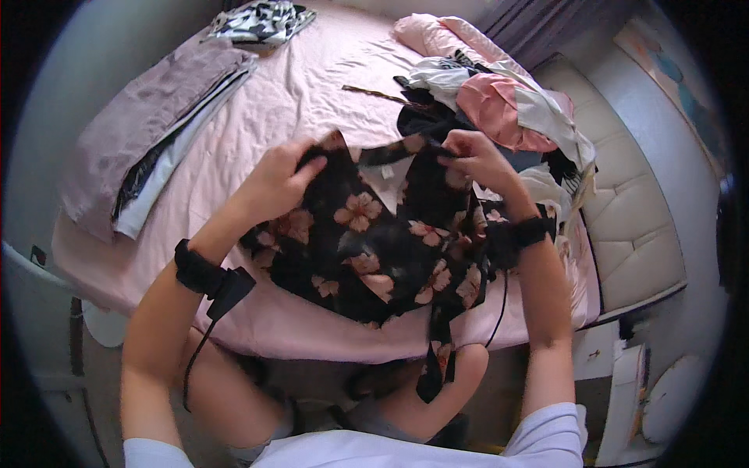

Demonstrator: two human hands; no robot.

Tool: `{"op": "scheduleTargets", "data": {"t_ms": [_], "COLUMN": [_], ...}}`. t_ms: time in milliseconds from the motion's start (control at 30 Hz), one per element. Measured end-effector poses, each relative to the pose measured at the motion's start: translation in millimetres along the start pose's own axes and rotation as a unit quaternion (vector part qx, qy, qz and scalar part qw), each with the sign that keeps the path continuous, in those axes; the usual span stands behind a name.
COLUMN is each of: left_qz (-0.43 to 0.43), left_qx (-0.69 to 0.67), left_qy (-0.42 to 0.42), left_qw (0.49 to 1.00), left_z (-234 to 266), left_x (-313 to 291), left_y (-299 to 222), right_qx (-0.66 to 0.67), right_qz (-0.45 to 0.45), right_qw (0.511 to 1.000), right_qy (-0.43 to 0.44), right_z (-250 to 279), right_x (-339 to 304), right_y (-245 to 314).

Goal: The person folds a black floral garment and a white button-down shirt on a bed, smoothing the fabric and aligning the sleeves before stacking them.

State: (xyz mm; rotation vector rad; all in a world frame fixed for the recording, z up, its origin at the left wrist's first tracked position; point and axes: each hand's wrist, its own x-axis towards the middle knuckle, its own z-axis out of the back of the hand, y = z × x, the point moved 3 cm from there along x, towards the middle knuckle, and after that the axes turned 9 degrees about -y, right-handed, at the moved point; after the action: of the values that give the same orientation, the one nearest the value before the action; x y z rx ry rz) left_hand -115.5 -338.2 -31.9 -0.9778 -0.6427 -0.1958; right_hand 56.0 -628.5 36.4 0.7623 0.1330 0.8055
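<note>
Between my hands hangs a black blouse [374,242] printed with pinkish flowers, its neck opening at the top. My left hand [285,175] is closed on the blouse's left shoulder, thumb over the cloth. At the other shoulder my right hand [480,160] pinches the fabric. A narrow tie or strip of the same cloth dangles below the bed's front edge, near my right knee. A small pale label shows inside the neck. The lower part of the blouse rests over or just above the bed's near edge; I cannot tell which.
A pink-sheeted bed [312,86] spreads before me. Folded clothes [156,125] are stacked at its left, with a black-and-white patterned cloth [261,23] behind. A loose clothes heap [499,109] lies at the right, beside the padded headboard [624,203]. A white drawer unit [597,355] stands lower right.
</note>
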Motion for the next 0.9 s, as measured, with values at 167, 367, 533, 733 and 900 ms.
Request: {"op": "scheduleTargets", "data": {"t_ms": [167,367,533,733,900], "left_qz": [0.077,0.164,0.162,0.037,-0.234], "left_qx": [-0.136,-0.293,-0.184,-0.087,0.136], "left_qy": [0.100,0.281,0.283,0.171,-0.014], "left_qw": [0.983,0.899,0.927,0.981,0.963], "left_z": [19.9,34.9,41.6,46.3,84.9], "left_x": [10.6,14.9,22.3,47.2,92.3], "left_y": [-61.9,-104.0,-132.7,-168.6,-203.1], "right_qx": [-0.093,-0.097,-0.131,-0.095,-0.156], "right_qz": [0.151,-0.075,0.034,0.133,0.096], "right_qw": [0.973,0.991,0.986,0.946,0.965], "right_qy": [-0.146,-0.058,-0.093,-0.278,-0.189], "right_z": [57.5,106.3,120.8,136.3,154.4], "right_x": [-50.3,-117.8,-150.8,-163.6,-177.2], "right_y": [70.9,118.3,131.3,146.0,182.2]}}
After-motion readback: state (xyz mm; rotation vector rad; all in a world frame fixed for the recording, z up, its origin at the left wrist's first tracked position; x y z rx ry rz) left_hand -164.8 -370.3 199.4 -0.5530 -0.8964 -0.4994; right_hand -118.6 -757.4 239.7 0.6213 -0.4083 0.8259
